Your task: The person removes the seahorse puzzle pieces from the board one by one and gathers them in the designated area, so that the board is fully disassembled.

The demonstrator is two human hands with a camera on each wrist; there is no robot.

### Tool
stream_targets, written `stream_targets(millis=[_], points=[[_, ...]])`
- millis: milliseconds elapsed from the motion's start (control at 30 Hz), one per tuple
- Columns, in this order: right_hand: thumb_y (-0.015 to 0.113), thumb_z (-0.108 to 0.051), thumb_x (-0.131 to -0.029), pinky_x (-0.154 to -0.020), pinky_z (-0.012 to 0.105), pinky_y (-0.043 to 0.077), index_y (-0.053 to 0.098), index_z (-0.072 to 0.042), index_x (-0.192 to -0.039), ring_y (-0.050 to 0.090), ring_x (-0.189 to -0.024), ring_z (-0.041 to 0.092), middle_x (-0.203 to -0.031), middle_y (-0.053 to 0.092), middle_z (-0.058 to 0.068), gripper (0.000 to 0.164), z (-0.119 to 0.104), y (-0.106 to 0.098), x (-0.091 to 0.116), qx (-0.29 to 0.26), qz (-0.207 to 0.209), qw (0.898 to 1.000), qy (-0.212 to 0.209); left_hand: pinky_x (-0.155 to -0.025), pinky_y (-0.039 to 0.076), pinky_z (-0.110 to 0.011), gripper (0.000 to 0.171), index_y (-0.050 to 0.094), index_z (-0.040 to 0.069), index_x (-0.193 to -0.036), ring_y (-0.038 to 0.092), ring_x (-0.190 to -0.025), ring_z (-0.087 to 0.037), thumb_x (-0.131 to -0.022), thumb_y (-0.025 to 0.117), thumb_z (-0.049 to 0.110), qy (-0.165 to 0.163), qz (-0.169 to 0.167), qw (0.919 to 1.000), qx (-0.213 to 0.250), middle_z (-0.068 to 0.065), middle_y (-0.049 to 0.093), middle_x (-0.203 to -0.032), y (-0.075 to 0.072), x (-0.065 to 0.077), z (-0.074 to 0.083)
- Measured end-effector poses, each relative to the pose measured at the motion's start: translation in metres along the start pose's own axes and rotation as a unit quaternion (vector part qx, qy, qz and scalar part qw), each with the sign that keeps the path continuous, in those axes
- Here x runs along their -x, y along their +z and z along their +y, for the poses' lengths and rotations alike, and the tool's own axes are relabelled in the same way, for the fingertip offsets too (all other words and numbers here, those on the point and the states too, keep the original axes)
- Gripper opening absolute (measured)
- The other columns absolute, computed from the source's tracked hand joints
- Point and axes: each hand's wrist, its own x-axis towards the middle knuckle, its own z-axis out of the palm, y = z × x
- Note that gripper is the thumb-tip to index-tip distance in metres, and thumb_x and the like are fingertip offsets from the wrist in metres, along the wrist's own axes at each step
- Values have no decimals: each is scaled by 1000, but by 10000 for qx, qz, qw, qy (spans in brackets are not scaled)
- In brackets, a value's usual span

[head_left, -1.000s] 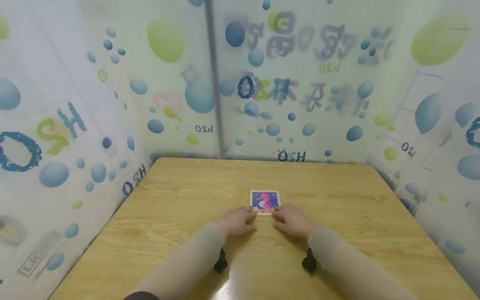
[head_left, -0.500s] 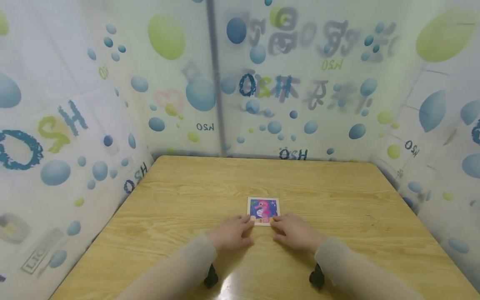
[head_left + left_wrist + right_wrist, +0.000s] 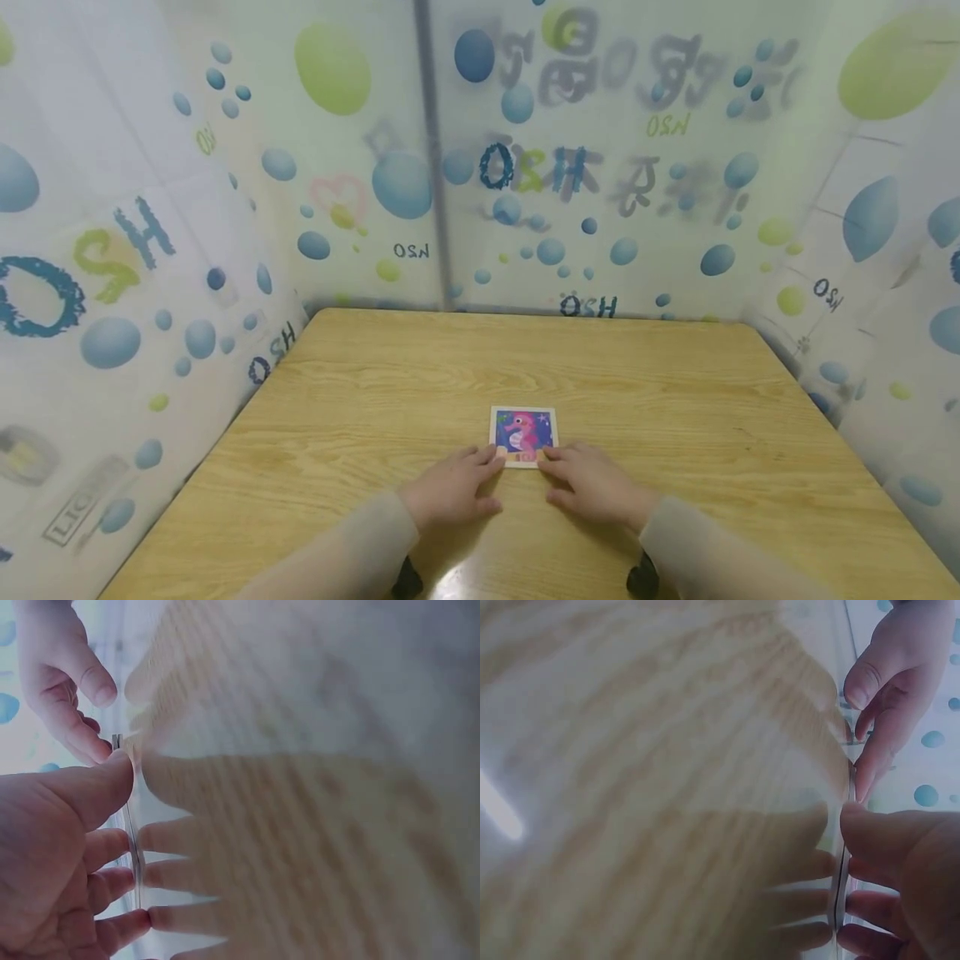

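A square card with a white border and a pink seahorse picture lies on the wooden table. At its near left corner rest the fingertips of my left hand, with the fingers stretched forward. My right hand touches the near right corner in the same way, thumb pointing inward. In the left wrist view, the card's thin edge shows low over the tabletop beside the fingers. The right wrist view has my right hand with its fingers down at the glossy surface.
Pale printed curtains with blue and green spots enclose the table on the back and both sides. A bright light reflection lies on the tabletop near the front, between the forearms.
The seahorse card has slid toward me across the table, with both hands drawing back along with it and their fingertips staying at its near corners. The head view has tilted slightly.
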Motion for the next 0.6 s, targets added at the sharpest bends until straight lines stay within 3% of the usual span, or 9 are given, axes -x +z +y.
stream_targets(millis=[267,467,600], points=[[62,-33,-93,-105,54,36,59,-9,-132,48,-125,34,-139,52,12,46,-2,1,2,-186,103,9998,-54,-110,31,-50,69,38,17,-149,31,-139,-32,-92,57,51,-6,-53,10000,22,-6,30,-155,2,5,1],[62,-22,-94,-103,55,39,64,-8,-125,52,-122,36,-136,55,13,34,4,-3,-8,-101,566,9979,307,-111,31,-49,70,38,17,-149,31,-139,-32,-91,57,52,-7,-51,10000,-45,-5,30,-155,3,6,1],[62,-23,-94,-103,56,38,65,-9,-124,52,-122,37,-136,55,15,33,8,-6,-12,-65,445,9979,466,-111,31,-50,70,38,17,-149,30,-140,-32,-91,57,52,-6,-62,10000,-34,-5,29,-155,2,7,2]])
